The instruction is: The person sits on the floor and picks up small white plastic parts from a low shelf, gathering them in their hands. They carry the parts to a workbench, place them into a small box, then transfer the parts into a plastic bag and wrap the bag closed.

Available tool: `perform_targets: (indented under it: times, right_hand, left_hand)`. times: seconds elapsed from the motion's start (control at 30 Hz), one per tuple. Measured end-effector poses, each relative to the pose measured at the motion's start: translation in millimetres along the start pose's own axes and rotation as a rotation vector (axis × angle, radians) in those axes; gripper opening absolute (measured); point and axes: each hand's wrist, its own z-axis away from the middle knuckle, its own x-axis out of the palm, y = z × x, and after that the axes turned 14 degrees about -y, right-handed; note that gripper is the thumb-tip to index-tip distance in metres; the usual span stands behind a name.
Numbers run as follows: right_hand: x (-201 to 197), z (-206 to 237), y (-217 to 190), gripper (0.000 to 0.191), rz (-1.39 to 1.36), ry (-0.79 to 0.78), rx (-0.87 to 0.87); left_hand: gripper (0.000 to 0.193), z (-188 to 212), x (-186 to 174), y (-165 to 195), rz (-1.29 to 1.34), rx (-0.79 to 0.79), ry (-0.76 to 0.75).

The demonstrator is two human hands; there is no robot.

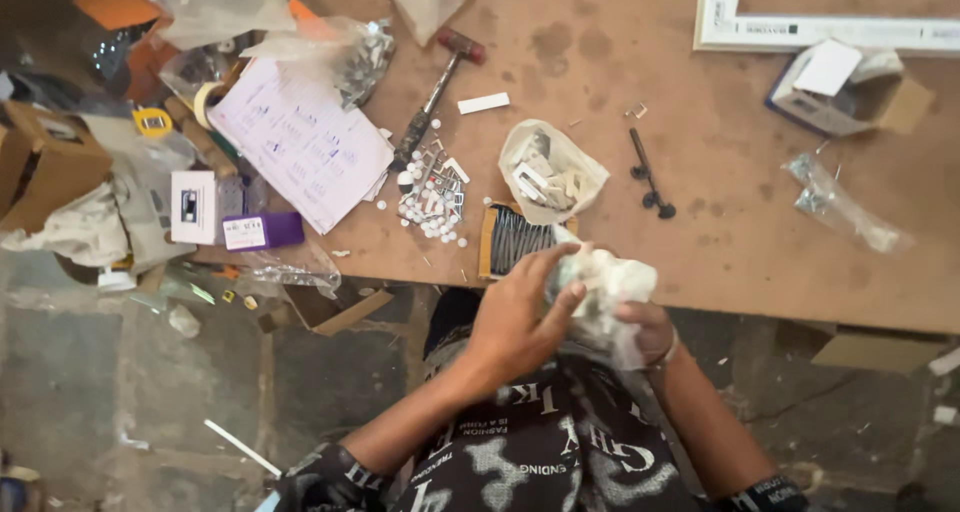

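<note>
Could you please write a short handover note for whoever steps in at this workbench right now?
Left hand: fingers closed over the crumpled clear plastic bag, held at the table's near edge.
Right hand: under the same bag, supporting it; mostly hidden.
On the wooden table: an open bag of small white pieces, a pile of small white caps, a box of dark screws, a hammer, a sheet of paper.
Done: small parts are laid out.
Left: the held bag's contents cannot be seen; it is still in both hands.

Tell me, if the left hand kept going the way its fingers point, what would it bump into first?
Probably the crumpled clear plastic bag that the left hand already touches and the right hand holds; past it lies the wooden table.
</note>
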Motion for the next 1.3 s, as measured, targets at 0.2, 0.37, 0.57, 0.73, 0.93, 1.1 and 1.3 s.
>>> perform_targets:
  times: [0.2, 0.37, 0.57, 0.73, 0.93, 1.1, 1.3]
  right_hand:
    - [-5.0, -23.8, -28.7, 0.083, 0.096, 0.080, -0.158]
    - [1.3, -72.6, -25.2, 0.082, 0.177, 0.138, -0.174]
    - [-11.3, -153.0, -23.0, 0.081, 0.225, 0.185, -0.241]
    - [-7.5, -150.8, -57.5, 0.081, 0.434, 0.108, -0.170]
    - [14.0, -151.2, -92.9, 0.080, 0.994, -0.003, 0.255]
    - [20.9, -168.1, -102.7, 0.073, 1.292, 0.022, 0.468]
    - [4.3, -178.2, -88.7, 0.066, 1.453, 0.338, 0.379]
  left_hand:
    - [0.048, -58.2, -40.6, -54.5, 0.129, -0.181, 0.347]
    - [0.051, -125.5, -58.1, -111.4, -0.351, -0.222, 0.455]
    - [0.036, -135.5, -66.4, -132.6, -0.163, -0.183, 0.236]
    - [0.026, -127.6, -79.6, -139.4, -0.074, -0.043, 0.274]
    - [0.030, -138.2, -86.5, -139.4, -0.174, -0.031, 0.228]
    - [0.028, -145.0, -85.9, -136.6, -0.323, -0.001, 0.214]
    - [0.025, -134.4, -80.4, -140.5, -0.262, 0.056, 0.204]
